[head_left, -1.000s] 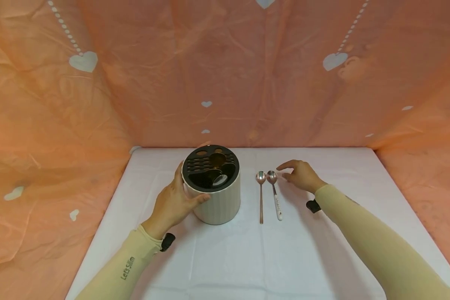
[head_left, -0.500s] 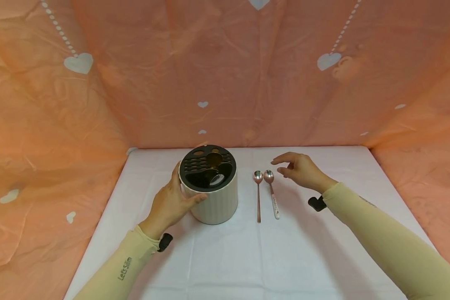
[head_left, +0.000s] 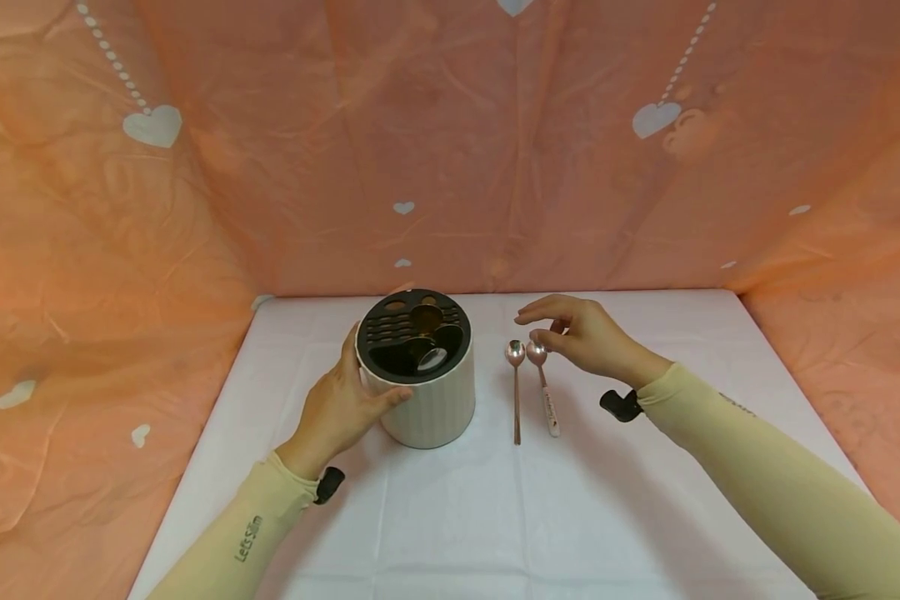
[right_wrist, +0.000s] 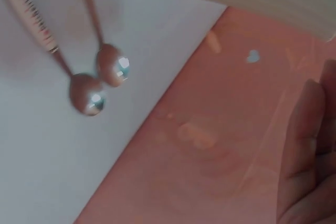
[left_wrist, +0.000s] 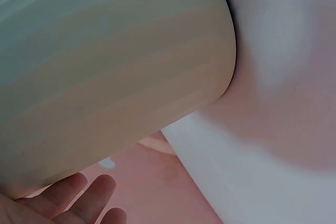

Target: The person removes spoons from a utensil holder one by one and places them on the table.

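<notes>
A cream ribbed utensil holder [head_left: 435, 410] with a slotted black lid [head_left: 386, 329] stands on the white tabletop. My left hand [head_left: 337, 408] grips its left side, thumb across the front; in the left wrist view, fingertips [left_wrist: 89, 198] lie along its wall [left_wrist: 121, 77]. Right of the holder lie two spoons: a plain copper-coloured spoon [head_left: 517, 404] and a spoon with a white printed handle [head_left: 551, 412]. My right hand [head_left: 588, 337] hovers over the bowl ends, thumb and fingers apart, holding nothing. Both spoons lie untouched in the right wrist view, bowls close together, near the printed-handle spoon [right_wrist: 34, 17].
White cloth [head_left: 450, 525] covers the tabletop. Peach-coloured sheets with hearts [head_left: 450, 167] hang behind and at both sides, right at the table's back edge. A dark wrist camera [head_left: 621, 406] sits under my right wrist.
My right hand first drew slightly up and away from the spoons, then came left over their bowls. My left hand keeps its grip on the holder. The spoons have stayed in place.
</notes>
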### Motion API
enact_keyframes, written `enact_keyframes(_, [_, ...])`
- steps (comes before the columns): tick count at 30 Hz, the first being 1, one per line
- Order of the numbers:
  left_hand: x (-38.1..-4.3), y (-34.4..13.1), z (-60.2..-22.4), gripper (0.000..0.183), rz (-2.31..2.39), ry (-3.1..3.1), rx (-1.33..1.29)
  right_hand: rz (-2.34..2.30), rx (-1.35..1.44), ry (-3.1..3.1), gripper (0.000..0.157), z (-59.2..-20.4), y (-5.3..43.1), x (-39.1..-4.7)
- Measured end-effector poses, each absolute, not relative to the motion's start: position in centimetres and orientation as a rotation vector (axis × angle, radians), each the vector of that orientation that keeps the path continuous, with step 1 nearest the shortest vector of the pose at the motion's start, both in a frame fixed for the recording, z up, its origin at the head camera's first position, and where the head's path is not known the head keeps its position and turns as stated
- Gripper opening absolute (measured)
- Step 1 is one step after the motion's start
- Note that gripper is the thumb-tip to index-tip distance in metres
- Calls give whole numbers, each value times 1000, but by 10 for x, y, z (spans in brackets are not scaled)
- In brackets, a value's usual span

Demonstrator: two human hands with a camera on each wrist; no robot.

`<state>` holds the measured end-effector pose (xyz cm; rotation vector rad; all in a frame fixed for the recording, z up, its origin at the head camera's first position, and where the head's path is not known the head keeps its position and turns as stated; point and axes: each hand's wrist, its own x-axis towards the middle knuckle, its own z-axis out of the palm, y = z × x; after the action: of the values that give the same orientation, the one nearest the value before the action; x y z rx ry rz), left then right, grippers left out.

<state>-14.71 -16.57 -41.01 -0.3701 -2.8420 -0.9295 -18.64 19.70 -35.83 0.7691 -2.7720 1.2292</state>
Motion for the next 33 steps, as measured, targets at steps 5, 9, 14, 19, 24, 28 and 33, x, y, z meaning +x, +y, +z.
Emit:
enact_keyframes(5, [-146, -166, -410, 117, -932, -2838, -373, 1311, 844, -2710, 29, -350, 182, -184])
enact_keyframes(9, [-146, -166, -410, 118, -931, -2834, -373, 1417, 908, -2654, 27, -343, 167, -181])
enact_keyframes(14, [-147, -167, -411, 118, -926, -2834, -366, 1476, 1006, -2599, 28, -336, 151, -180])
enact_keyframes(19, [-147, -166, -410, 116, -929, -2836, -372, 1471, 1087, -2591, 29, -336, 140, -180])
enact_keyframes(24, [-148, -166, -410, 117, -928, -2839, -374, 1381, 1151, -2554, 28, -339, 134, -182])
enact_keyframes(28, [-148, -166, -409, 118, -933, -2850, -369, 1370, 1195, -2542, 27, -340, 130, -183])
enact_keyframes(33, [-148, -166, -408, 118, -936, -2851, -379, 1329, 1216, -2599, 27, -339, 125, -182])
